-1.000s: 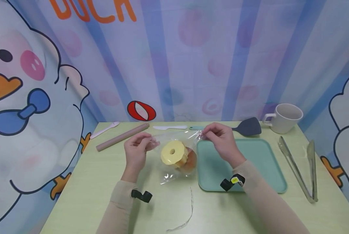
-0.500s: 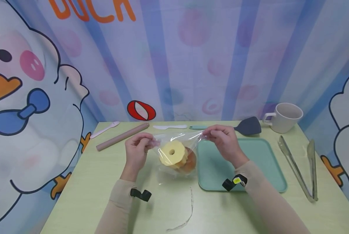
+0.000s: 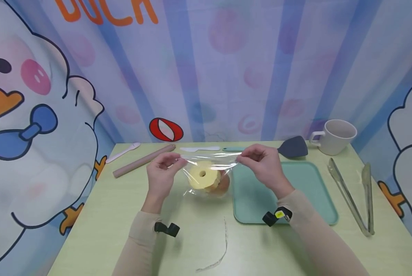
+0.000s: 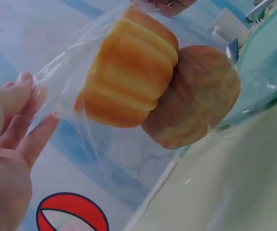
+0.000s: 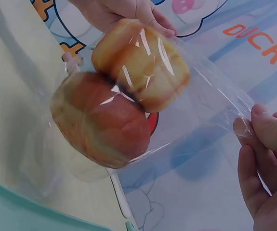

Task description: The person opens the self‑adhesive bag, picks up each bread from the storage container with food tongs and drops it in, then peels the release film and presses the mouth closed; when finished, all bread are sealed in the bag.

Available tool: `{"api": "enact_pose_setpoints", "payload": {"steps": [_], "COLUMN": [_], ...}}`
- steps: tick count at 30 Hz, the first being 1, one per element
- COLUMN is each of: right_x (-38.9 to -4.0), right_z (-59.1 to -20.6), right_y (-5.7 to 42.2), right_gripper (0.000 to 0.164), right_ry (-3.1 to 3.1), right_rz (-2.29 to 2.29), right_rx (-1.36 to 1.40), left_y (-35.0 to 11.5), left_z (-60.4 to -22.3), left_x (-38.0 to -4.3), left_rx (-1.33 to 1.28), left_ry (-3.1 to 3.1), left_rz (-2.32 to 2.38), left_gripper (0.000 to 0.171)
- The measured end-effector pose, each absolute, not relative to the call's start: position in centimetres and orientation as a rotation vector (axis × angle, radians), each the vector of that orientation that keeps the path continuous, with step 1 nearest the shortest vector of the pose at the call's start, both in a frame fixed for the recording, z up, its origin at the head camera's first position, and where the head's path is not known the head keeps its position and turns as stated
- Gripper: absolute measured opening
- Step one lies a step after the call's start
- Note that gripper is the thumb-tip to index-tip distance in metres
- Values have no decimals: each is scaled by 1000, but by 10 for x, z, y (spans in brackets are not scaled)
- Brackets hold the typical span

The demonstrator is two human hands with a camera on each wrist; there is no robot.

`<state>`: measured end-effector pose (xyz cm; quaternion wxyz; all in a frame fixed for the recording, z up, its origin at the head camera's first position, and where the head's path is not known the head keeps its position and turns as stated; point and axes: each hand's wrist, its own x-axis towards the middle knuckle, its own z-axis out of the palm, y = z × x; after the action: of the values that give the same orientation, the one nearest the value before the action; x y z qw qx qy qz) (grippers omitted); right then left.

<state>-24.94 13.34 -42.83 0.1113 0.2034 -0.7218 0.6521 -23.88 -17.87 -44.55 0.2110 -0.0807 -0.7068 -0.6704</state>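
A clear plastic bag (image 3: pixel 188 188) hangs between my two hands over the table. Inside it lie a yellow ring-shaped bread (image 3: pixel 203 176) with a hole through its middle and a round brown bun (image 3: pixel 223 183) beside it. My left hand (image 3: pixel 162 176) pinches the bag's left upper corner between thumb and fingers. On the other side, my right hand (image 3: pixel 262 165) pinches the right upper corner, the top edge stretched between them. The left wrist view shows the golden side of the yellow bread (image 4: pixel 128 72) pressed against the bun (image 4: pixel 196 98) through the film.
A green tray (image 3: pixel 295 199) lies to the right, with metal tongs (image 3: pixel 347 199) beyond it. Along the back are a mug (image 3: pixel 337 136), a spatula (image 3: pixel 293 147), a white knife (image 3: pixel 200 148), a brownish rod (image 3: pixel 143 161) and a pink spoon (image 3: pixel 123 152). A thin strip (image 3: pixel 223 253) lies in front.
The bag's lower edge has lifted and its top edge is pulled straighter and tighter. The bread and bun have shifted slightly up; both hands keep their hold at the corners.
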Motion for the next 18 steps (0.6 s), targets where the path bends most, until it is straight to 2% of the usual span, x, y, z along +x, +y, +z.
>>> {"api": "enact_pose_setpoints", "payload": {"steps": [4, 9, 13, 18], "right_x": [-250, -250, -249, -251], "right_z": [-428, -428, -430, -427], "right_y": [129, 124, 121, 116], "right_gripper": [18, 24, 23, 21], "right_ry": [-2084, -2104, -2147, -2200], "right_rz": [1934, 2024, 2047, 1960], "right_rx": [580, 507, 503, 499], "left_y": [-179, -175, -169, -159], "left_z": [-443, -445, -449, -446], "left_x": [-243, -245, -244, -242], "left_rx": [-267, -235, -313, -369], "left_ry": [-1910, -1870, -1857, -1870], "left_rz": [-1824, -1946, -2046, -1941], "left_gripper": [31, 13, 6, 17]}}
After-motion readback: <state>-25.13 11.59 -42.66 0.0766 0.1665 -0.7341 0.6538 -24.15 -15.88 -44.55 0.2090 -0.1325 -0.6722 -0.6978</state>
